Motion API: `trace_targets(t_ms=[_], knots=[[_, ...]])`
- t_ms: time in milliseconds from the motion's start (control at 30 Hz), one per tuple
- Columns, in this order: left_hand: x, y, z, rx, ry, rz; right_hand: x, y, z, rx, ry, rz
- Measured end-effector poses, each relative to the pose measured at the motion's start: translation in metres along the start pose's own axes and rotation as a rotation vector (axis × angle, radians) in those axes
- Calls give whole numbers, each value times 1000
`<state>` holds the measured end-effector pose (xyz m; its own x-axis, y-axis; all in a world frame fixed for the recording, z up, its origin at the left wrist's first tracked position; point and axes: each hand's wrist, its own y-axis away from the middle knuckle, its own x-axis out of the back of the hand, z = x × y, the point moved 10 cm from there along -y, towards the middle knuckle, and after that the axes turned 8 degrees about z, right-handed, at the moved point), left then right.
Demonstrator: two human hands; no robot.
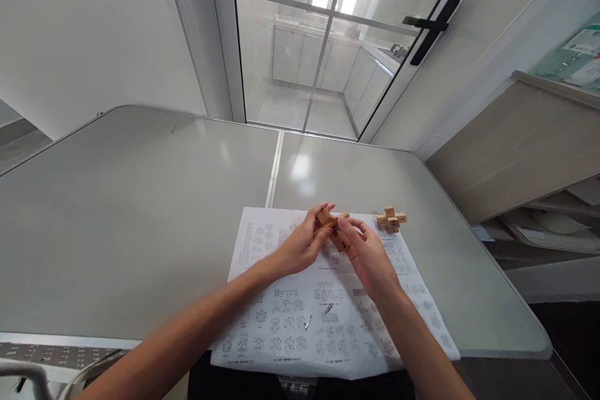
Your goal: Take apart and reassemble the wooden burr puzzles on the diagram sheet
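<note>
Between my two hands is a wooden interlocking puzzle [338, 240], made of light-brown pieces with dark markings. My left hand [305, 242] grips it from the left, thumb and fingers closed around it. From the right, my right hand [370, 253] pinches it with thumb and fingertips; parts of the puzzle are hidden behind the fingers. Both hands are above a large printed sheet [290, 340] covered in small diagrams. A second wooden puzzle [390, 220], cross-shaped and with dark markings, sits at the sheet's upper right corner.
The sheet lies on a grey folding table [140, 219] with a metal seam [275, 169]. Beyond the far edge stands a glazed door [300, 62] with a black handle [431, 25]. Shelving [515, 131] flanks the table on the right.
</note>
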<state>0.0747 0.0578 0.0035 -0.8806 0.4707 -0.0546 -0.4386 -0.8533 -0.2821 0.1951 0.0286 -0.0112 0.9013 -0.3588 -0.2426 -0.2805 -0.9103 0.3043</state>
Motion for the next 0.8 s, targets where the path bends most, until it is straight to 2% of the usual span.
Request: trace_targets(t_ms=[133,300,433,567,800], knots=[[3,-3,4,49,78,37,0,0,-6,40,51,16],[19,-8,0,209,79,158,0,0,-5,82,91,66],[20,-10,1,242,125,145,-9,6,-4,140,113,73],[21,-10,-2,283,228,140,-24,12,-1,159,113,13],[23,-10,-2,308,330,147,-15,10,-6,261,186,31]])
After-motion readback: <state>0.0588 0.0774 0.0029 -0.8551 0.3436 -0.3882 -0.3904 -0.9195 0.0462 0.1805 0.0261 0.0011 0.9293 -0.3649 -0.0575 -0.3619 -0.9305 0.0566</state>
